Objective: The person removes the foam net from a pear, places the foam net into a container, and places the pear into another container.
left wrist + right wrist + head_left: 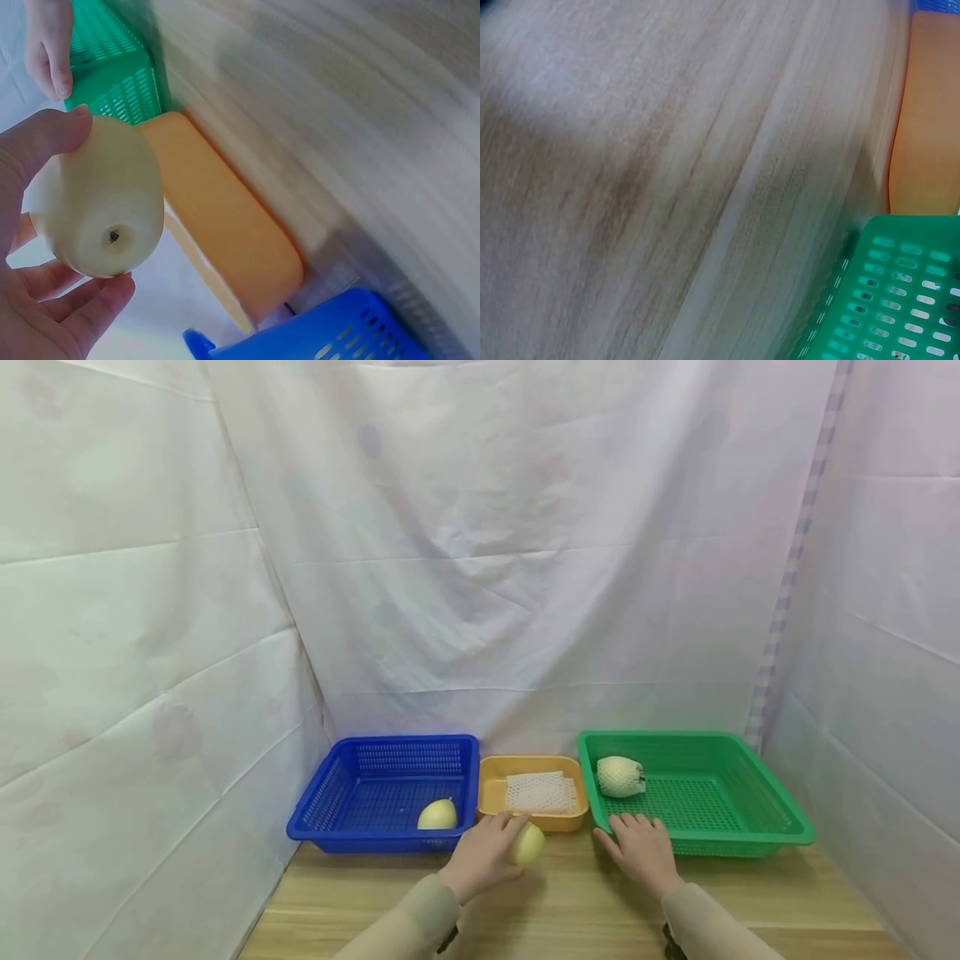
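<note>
My left hand [486, 853] grips a pale yellow pear [528, 845] in front of the orange tray [532, 822]. In the left wrist view thumb and fingers wrap the pear [105, 195], its dark blossom end facing the camera. At the near left corner of the green basket [738, 837], my right hand [641, 852] has its fingers extended at the rim, holding nothing. The right wrist view shows none of that hand. A second pear [438, 814] lies in the blue basket [375, 844]. Inside the green basket sits a pear in a white foam net [619, 777].
White foam nets [538, 792] lie flat in the orange tray, which stands between the two baskets. All three containers line the back of the wooden table [570, 910]. White cloth [525, 568] hangs behind them and on both sides.
</note>
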`<state>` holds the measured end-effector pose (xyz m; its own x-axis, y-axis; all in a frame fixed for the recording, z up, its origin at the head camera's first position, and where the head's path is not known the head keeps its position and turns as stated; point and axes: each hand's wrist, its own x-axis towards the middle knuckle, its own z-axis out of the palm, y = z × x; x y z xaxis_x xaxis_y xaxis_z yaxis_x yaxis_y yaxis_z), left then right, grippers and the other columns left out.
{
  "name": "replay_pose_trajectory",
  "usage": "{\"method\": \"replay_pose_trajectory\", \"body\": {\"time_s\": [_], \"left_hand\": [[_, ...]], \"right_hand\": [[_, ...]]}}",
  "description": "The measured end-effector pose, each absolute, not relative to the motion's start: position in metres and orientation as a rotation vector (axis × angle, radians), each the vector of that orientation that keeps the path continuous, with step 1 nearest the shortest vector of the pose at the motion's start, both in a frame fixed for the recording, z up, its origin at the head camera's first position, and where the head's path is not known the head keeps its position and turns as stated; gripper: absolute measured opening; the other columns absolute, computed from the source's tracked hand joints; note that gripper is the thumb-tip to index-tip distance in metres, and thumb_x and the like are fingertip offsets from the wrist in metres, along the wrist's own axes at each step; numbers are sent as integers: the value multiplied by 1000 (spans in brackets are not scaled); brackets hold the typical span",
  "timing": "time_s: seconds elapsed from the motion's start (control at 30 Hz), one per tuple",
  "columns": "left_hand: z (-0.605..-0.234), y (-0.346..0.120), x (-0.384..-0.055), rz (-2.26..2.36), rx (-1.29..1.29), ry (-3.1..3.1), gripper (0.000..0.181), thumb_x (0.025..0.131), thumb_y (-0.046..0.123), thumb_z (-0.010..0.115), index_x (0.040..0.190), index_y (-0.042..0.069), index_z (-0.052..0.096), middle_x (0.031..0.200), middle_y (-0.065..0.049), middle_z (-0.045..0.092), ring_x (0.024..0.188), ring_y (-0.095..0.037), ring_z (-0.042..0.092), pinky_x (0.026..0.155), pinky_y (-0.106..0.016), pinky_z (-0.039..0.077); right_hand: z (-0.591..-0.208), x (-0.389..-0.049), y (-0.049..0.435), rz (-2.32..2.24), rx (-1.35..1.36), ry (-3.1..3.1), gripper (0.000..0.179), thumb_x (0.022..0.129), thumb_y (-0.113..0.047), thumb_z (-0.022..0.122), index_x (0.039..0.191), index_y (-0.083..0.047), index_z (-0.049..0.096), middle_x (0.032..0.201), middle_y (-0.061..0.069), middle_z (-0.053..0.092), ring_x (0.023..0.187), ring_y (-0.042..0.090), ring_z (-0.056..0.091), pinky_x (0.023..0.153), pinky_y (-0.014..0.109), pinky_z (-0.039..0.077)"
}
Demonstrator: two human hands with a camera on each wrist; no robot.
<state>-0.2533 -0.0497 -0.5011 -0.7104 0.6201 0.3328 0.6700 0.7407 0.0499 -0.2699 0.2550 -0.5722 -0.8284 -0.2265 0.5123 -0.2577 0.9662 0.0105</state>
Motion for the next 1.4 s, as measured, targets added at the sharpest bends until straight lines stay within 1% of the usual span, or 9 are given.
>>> {"method": "replay_pose_trajectory", "body": {"time_s": [0.1,0.17,0.27,0.33,0.43,0.7,1.03,1.17,1.4], "left_hand": [[-497,-51,-255,-244,-1016,-2637,80,73,39,84,140,18,47,121,-5,59,102,-21,60,82,-37,52],[-495,-52,-256,-257,-1019,-2638,80,72,38,84,140,17,47,120,-5,60,102,-22,60,82,-38,52],[-491,-54,-259,-255,-1013,-2638,80,72,38,85,140,18,47,120,-6,60,101,-22,60,81,-38,52],[-488,-56,-260,-248,-1006,-2637,80,73,38,84,140,18,47,120,-6,60,101,-23,60,77,-35,53],[-483,-58,-263,-232,-1000,-2631,80,74,39,84,141,17,46,120,-7,60,101,-24,60,77,-36,52],[-473,-62,-274,-234,-996,-2615,78,76,40,82,141,17,45,125,-8,57,103,-25,58,80,-38,52],[-461,-73,-286,-279,-904,-2659,73,77,40,81,138,16,49,120,-6,59,101,-24,57,79,-40,52],[-458,-81,-291,-274,-860,-2663,73,76,42,81,137,16,49,122,-6,59,100,-24,57,76,-41,53],[-454,-96,-302,-258,-822,-2643,73,75,38,81,137,14,50,120,-9,59,98,-27,58,72,-41,53]], "right_hand": [[-574,-270,256,75,334,-2583,30,89,-45,65,93,-16,63,83,1,63,68,21,52,58,37,34],[-575,-270,257,69,327,-2590,31,90,-46,64,94,-15,64,84,2,63,68,21,53,58,37,35],[-576,-269,257,65,323,-2607,32,91,-47,62,96,-15,65,86,2,64,69,21,54,59,37,35],[-577,-269,256,68,323,-2616,33,91,-47,62,97,-15,66,87,2,65,70,21,54,59,38,36],[-577,-269,256,69,326,-2618,33,91,-47,63,98,-14,66,87,2,65,71,22,55,60,39,37],[-578,-270,256,65,333,-2593,30,90,-44,65,96,-15,66,85,2,64,71,22,55,59,39,36],[-579,-270,255,70,336,-2585,30,90,-45,64,94,-16,64,82,1,62,68,21,53,58,38,34],[-578,-270,255,69,342,-2572,30,90,-45,64,94,-15,65,82,1,63,68,22,53,58,38,34],[-575,-271,256,64,330,-2583,30,90,-46,64,93,-15,64,82,1,63,69,21,54,59,38,35]]}}
